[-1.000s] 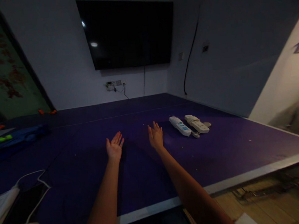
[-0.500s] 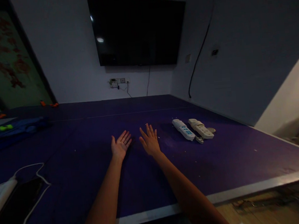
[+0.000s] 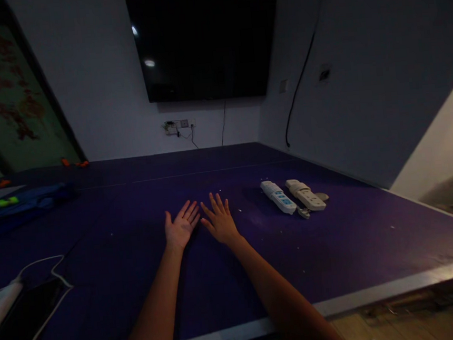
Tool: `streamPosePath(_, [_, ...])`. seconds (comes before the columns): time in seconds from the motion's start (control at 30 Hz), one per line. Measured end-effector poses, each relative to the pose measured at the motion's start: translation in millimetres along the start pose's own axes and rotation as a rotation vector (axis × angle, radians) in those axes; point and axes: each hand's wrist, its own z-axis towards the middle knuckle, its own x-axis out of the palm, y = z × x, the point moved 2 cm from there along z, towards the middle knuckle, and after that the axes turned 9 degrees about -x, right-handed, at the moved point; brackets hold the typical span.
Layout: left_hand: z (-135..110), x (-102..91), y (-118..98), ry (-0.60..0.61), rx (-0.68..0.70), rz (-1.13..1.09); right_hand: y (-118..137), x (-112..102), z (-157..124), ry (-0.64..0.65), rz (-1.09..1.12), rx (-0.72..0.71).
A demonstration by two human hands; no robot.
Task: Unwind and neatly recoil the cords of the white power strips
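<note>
My left hand (image 3: 179, 227) lies palm up over the dark purple table (image 3: 336, 245), fingers spread and empty. Beside it my right hand (image 3: 219, 221) rests palm down, fingers spread, holding nothing. The two hands are almost touching at the fingertips near the table's middle. Two white power strips (image 3: 292, 196) lie side by side to the right of my right hand, out of its reach by a hand's width or more.
A white power strip with a looping white cord (image 3: 41, 281) sits at the near left edge. A blue bundle (image 3: 19, 204) lies at the far left. A black screen (image 3: 203, 45) hangs on the wall behind. The table's pale front edge (image 3: 379, 289) runs across below.
Both hands have drawn closer together and lowered toward the table. My right hand has turned from edge-on to palm down.
</note>
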Motion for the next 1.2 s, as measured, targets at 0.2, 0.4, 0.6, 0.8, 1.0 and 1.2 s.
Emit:
streamPosePath(0.2, [-5.4,5.3,1.8,0.004,-0.036,-0.010,4.5,-0.4,-0.5,-0.006,0.016,-0.001])
streamPosePath(0.4, [-8.5,9.8,5.8,0.015,-0.086,-0.020,4.0,1.9,-4.3,-0.030,0.021,0.022])
streamPosePath(0.6, [-8.2,9.5,8.4,0.033,-0.112,-0.064,0.7,6.9,-10.5,-0.039,0.033,0.046])
streamPosePath(0.8, [-7.3,7.6,10.8,0.071,-0.130,-0.053,-1.4,8.5,-13.9,-0.041,0.034,0.066])
streamPosePath(1.0, [-10.3,9.7,11.9,0.071,-0.112,-0.072,-2.5,12.5,-14.5,-0.040,0.035,0.064])
streamPosePath(1.2, [-14.5,12.2,11.9,0.102,-0.112,-0.037,-4.7,15.4,-13.5,-0.064,0.044,0.082])
